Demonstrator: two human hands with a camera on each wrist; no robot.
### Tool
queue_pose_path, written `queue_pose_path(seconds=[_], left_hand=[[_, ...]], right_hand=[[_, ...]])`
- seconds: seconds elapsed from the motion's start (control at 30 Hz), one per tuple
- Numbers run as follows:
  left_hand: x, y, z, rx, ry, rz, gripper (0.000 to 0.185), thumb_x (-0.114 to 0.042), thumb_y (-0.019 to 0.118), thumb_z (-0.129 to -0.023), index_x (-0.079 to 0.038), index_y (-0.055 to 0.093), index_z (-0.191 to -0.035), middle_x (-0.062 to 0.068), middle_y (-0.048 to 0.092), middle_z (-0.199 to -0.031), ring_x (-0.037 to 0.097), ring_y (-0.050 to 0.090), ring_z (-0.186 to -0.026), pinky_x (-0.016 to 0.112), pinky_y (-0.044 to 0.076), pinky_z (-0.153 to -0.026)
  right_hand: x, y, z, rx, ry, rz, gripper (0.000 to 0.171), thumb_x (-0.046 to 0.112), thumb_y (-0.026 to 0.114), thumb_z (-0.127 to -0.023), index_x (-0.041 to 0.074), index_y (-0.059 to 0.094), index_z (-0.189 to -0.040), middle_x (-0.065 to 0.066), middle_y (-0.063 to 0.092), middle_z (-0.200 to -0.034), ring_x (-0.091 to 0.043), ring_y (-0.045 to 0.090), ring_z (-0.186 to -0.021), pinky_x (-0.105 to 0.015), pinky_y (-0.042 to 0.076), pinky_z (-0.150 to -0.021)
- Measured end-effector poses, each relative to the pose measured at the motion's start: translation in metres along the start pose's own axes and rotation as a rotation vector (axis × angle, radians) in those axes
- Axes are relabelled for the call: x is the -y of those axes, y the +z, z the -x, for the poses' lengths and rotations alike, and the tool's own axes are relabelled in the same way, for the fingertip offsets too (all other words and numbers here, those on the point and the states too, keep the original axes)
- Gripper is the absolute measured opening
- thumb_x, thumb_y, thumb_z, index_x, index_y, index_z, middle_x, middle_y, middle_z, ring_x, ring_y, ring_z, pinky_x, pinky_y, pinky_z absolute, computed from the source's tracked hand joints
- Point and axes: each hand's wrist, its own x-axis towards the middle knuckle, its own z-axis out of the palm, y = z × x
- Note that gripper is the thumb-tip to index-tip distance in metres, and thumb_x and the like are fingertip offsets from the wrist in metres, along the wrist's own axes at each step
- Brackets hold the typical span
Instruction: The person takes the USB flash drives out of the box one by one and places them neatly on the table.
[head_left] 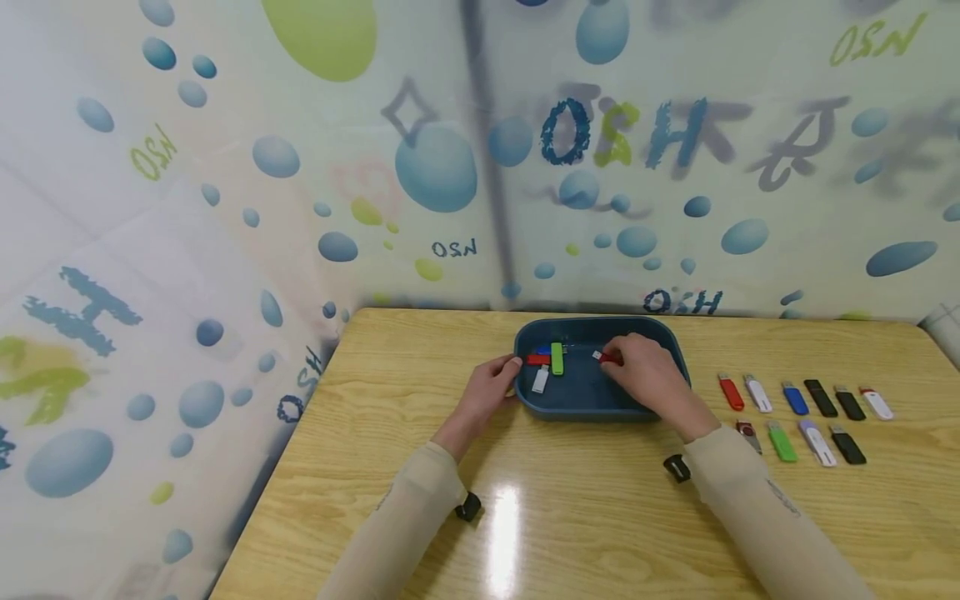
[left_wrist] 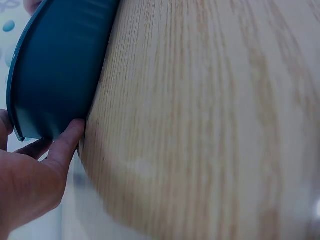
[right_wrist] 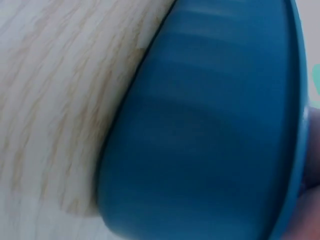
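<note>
A dark blue plastic tray (head_left: 588, 395) stands on the wooden table. My left hand (head_left: 489, 385) holds its left end, thumb at the rim and fingers against the outer wall; in the left wrist view the fingertips (left_wrist: 75, 128) reach low on that wall. Over the tray's right half, my right hand (head_left: 643, 372) pinches a red USB flash drive (head_left: 604, 357), its metal plug pointing left. Inside the tray's left part lie a green flash drive (head_left: 557, 358), a red one (head_left: 536, 360), a white one (head_left: 540, 380) and a blue one (head_left: 543, 351), partly overlapping.
Right of the tray, several flash drives lie in two rows, among them a red one (head_left: 731, 392), a blue one (head_left: 795, 399), a green one (head_left: 782, 442) and a black one (head_left: 848, 446). A patterned wall covering (head_left: 442, 275) rises behind the table (head_left: 405, 350).
</note>
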Motion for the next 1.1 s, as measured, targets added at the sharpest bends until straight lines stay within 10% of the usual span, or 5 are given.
queue_pose_path(seconds=[1.1], left_hand=[[0.002,0.000,-0.002,0.002,-0.001,-0.015,0.053,-0.030,0.050,-0.111,0.002,0.048,-0.152,0.023,0.053,-0.149,0.036,0.057,-0.132,0.045,0.057,-0.098]], right_hand=[[-0.040,-0.053,0.059,-0.149,0.014,-0.061,0.025,0.013,0.070,-0.100,-0.005,0.070,-0.117,-0.023,0.069,-0.108,-0.041,0.067,-0.095,-0.057,0.056,-0.078]])
